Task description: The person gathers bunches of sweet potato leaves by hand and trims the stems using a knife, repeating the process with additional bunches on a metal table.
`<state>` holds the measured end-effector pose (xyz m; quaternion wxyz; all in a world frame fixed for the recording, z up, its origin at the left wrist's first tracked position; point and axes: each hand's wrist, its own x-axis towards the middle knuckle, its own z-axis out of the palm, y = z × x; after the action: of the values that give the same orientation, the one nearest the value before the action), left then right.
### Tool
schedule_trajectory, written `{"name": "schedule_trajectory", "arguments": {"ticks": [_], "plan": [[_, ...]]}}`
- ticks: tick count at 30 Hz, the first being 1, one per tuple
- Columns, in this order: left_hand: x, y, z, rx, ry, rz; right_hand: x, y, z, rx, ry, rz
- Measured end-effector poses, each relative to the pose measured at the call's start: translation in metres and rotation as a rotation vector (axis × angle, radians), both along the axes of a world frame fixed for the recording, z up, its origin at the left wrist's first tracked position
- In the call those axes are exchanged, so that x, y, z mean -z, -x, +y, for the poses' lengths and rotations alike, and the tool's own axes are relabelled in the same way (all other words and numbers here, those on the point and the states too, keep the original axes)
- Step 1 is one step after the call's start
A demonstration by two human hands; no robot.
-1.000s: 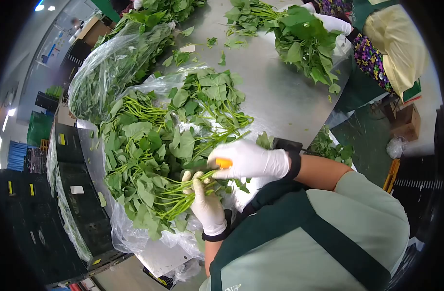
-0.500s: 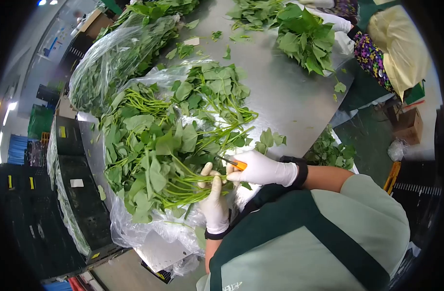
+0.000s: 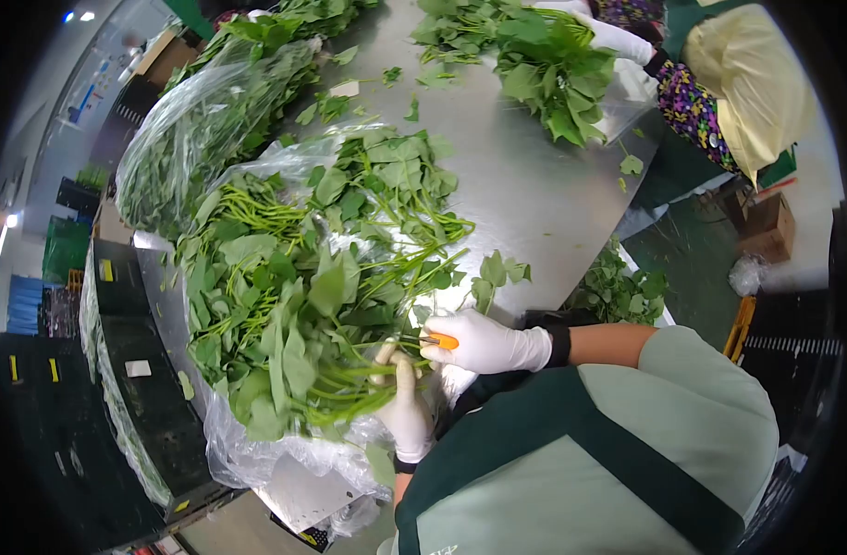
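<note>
My gloved left hand [image 3: 407, 412] is closed round the stems of a leafy green bunch [image 3: 299, 370], whose leaves spread to the left. An orange-handled cutter [image 3: 441, 341] is gripped in my gloved right hand [image 3: 488, 342], right beside the stem ends at my left fingers. Its blade is hard to make out. Behind the bunch, more loose leafy stems [image 3: 396, 176] lie on clear plastic film [image 3: 257, 458] over the metal table [image 3: 525, 203].
A plastic-wrapped pile of greens [image 3: 211, 129] is at the back left. Across the table, a co-worker's gloved hand [image 3: 618, 39] is at another leafy bunch [image 3: 553, 74]. Black crates [image 3: 137, 370] stand along the left, and more greens [image 3: 622, 287] lie below the table's right edge.
The view has shifted slightly. My right hand and the cutter have moved slightly down and left, closer to the stems. My left hand still holds the bunch, which has dipped slightly.
</note>
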<state>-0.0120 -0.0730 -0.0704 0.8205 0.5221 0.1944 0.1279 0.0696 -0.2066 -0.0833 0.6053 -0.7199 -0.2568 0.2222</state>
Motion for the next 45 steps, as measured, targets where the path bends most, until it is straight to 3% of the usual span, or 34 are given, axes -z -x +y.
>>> {"name": "schedule_trajectory", "arguments": {"ticks": [1, 3, 9, 11, 13, 14, 16, 18, 20, 24, 27, 29, 33, 35, 36, 37, 39, 40, 45], "plan": [[0.005, 0.003, -0.005, 0.013, 0.005, 0.001, 0.000, 0.003, 0.000, 0.013, 0.005, 0.001], [0.017, 0.006, -0.013, -0.168, -0.149, -0.041, 0.003, 0.007, 0.000, 0.141, 0.037, -0.259], [0.020, 0.007, -0.010, -0.310, -0.297, -0.080, -0.007, 0.002, -0.006, 0.169, 0.024, -0.304], [0.002, 0.011, 0.006, -0.543, -0.448, 0.046, -0.005, -0.023, -0.020, 0.295, 0.399, -0.237], [0.012, 0.021, 0.029, -0.527, -0.626, 0.013, 0.006, -0.038, -0.041, -0.031, 0.531, -0.498], [0.011, 0.028, 0.033, -0.529, -0.568, 0.086, 0.007, -0.041, -0.044, -0.112, 0.693, -0.517], [0.005, 0.029, 0.038, -0.545, -0.505, 0.153, 0.015, -0.054, -0.048, 0.076, 0.658, -0.713], [0.007, 0.036, 0.044, -0.384, 0.101, -0.094, 0.030, -0.067, -0.048, 0.179, 0.589, -0.786], [0.011, 0.034, 0.044, -0.360, 0.176, -0.126, 0.054, -0.077, -0.043, 0.114, 0.703, -0.830], [0.013, 0.032, 0.045, -0.263, 0.327, -0.208, 0.035, -0.077, -0.038, 0.131, 0.636, -0.773], [0.011, 0.031, 0.044, -0.233, 0.367, -0.221, 0.031, -0.081, -0.037, 0.274, 0.638, -0.767], [0.009, 0.029, 0.044, -0.224, 0.398, -0.199, 0.040, -0.083, -0.039, 0.121, 0.737, -0.733], [0.010, 0.031, 0.044, -0.221, 0.419, -0.211, 0.031, -0.080, -0.043, 0.154, 0.531, -0.816], [0.009, 0.032, 0.043, -0.239, 0.382, -0.182, -0.019, -0.077, -0.050, -0.126, 0.213, 0.277], [0.010, 0.032, 0.043, -0.238, 0.384, -0.185, -0.033, -0.077, -0.056, -0.219, 0.054, 0.455], [0.010, 0.032, 0.042, -0.256, 0.381, -0.186, -0.032, -0.077, -0.057, -0.219, 0.056, 0.452], [0.010, 0.032, 0.040, -0.272, 0.380, -0.189, -0.027, -0.075, -0.058, -0.151, -0.346, 0.721], [0.009, 0.032, 0.037, -0.291, 0.360, -0.189, -0.025, -0.075, -0.055, -0.103, -0.249, 0.679], [0.002, 0.033, 0.028, -0.337, 0.286, -0.203, -0.029, -0.058, -0.045, -0.086, -0.269, 0.697]]}}
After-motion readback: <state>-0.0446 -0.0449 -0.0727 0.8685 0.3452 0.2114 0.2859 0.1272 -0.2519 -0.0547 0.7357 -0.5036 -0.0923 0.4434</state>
